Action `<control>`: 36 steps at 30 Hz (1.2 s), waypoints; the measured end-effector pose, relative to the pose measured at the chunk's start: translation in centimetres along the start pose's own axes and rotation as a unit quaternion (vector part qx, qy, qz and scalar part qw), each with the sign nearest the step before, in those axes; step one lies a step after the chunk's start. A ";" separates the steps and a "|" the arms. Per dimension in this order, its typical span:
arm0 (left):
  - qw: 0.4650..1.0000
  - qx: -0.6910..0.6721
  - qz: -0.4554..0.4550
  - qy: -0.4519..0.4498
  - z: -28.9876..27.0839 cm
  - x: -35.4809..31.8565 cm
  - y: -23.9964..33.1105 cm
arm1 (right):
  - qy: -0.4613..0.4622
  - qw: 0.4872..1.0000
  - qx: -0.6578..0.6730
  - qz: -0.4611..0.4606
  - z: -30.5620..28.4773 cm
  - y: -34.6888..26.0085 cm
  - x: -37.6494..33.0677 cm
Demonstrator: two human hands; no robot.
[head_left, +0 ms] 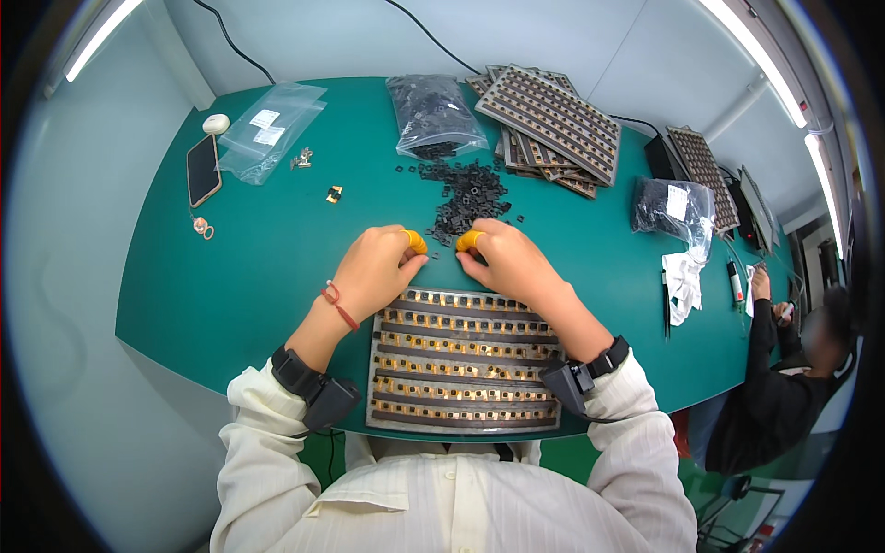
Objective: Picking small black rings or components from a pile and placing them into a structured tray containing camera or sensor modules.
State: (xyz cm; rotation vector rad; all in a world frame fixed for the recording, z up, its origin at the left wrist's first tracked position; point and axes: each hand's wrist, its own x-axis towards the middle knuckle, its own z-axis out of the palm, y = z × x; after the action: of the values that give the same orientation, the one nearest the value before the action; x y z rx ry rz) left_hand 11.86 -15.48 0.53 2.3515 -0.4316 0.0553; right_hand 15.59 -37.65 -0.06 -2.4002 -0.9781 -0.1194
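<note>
My left hand [376,264] and my right hand [505,261] face each other at the near edge of a pile of small black square pieces [468,195]. Each wears a yellow finger cot, and both have thumb and fingers drawn together. Anything pinched in them is too small or hidden to make out. Loose black pieces lie on the table in the gap between the hands. Below my wrists lies a tray [466,426] with rows of small gold-coloured parts, many carrying black squares; my right forearm covers its upper right corner.
A clear bag of black pieces [433,111] lies behind the pile, beside stacked trays [553,120]. Leftward are empty zip bags [272,124], a phone [204,171] and a small gold-black part [334,194]. Another bag [666,207] and white cloth [683,284] lie right, near a co-worker [779,396].
</note>
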 end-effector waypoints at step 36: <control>0.996 0.032 0.020 -0.081 -2.8 -5.0 1.7 | 0.000 0.970 0.079 0.231 -2.3 -1.0 -2.9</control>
State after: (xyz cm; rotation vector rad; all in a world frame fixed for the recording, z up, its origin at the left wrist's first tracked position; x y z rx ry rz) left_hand 6.80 -13.28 2.91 2.4191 -0.5637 -0.1062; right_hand 13.06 -39.99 1.53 -2.4073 -0.3888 0.1249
